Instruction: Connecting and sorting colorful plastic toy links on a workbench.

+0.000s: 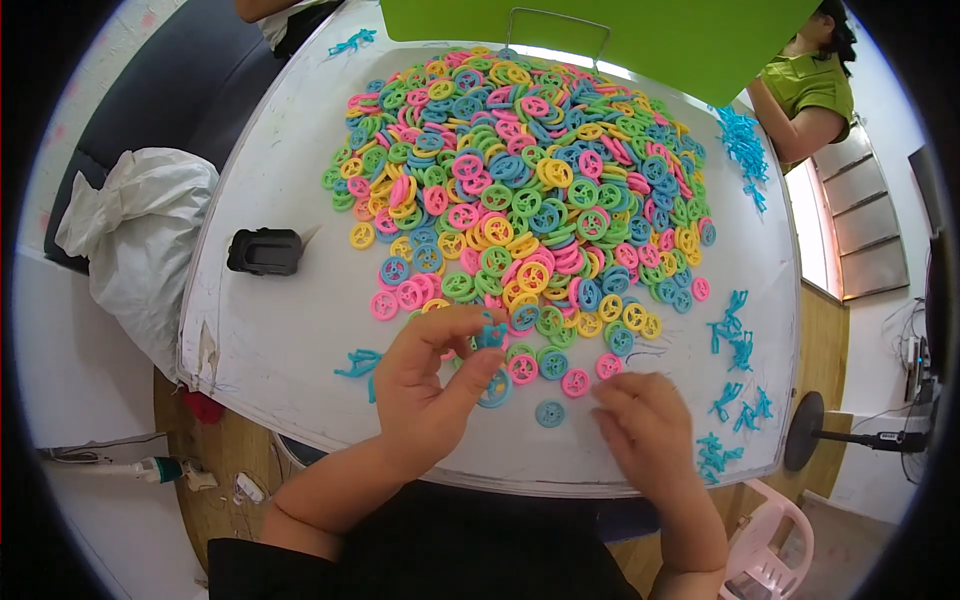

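Observation:
Between the thumb and fingers of my left hand (430,385) is a small blue plastic piece (491,331), its shape partly hidden by the fingertips. A blue wheel (495,390) shows just below that thumb; whether it is joined to the held piece I cannot tell. My right hand (648,425) is over the near part of the table, fingers bent and slightly blurred, with a gap between thumb and fingertips. Close to its fingertips lie a pink wheel (608,366), another pink wheel (575,382) and a flat blue wheel (550,413).
A wide heap of coloured plastic wheels (520,200) covers the white table's (290,330) middle. Blue plastic pieces (742,150) lie in clusters along the right. A black tray (265,251) stands left. A green board (600,30) rises behind; another person (808,95) sits at far right.

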